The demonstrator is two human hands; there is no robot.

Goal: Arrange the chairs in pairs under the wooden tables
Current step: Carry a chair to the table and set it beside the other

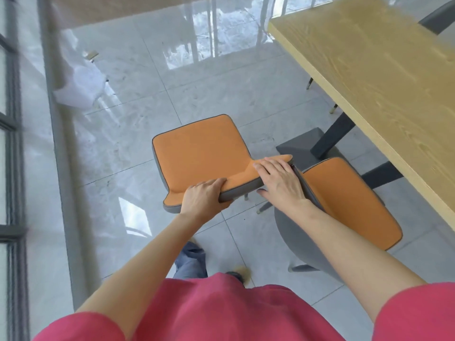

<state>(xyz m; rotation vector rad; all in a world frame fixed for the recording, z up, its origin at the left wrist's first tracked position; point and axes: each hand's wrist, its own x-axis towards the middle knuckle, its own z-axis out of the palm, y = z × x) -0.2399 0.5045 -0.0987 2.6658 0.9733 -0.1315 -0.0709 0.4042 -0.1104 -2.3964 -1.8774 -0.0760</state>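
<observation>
Left hand (pixel 204 196): I see it gripping the top edge of the near chair's backrest, fingers curled over the orange face, thumb tucked under the grey rim.
Right hand (pixel 280 183): I see it laid on the same backrest edge, further right; fingers close together and nearly straight across the orange padding, thumb stretched out along the grey underside.
Near chair (pixel 202 153): centre of the frame, orange seat with dark piping and a grey shell, standing on the floor well clear of the table's edge.
Second chair (pixel 344 200): right of centre, just beside the first; its orange face is tilted, its grey shell curves below, and my right forearm crosses over it. I cannot tell if the two chairs touch.
Wooden table (pixel 374 77): fills the upper right, pale grain top, with a dark leg (pixel 332 134) angling down behind the second chair.
Third chair (pixel 438 18): only a dark grey sliver shows at the top right corner, past the table.
Floor (pixel 172 94): glossy grey tiles reflecting window light.
Window frame (pixel 12 143): dark bars down the left edge.
</observation>
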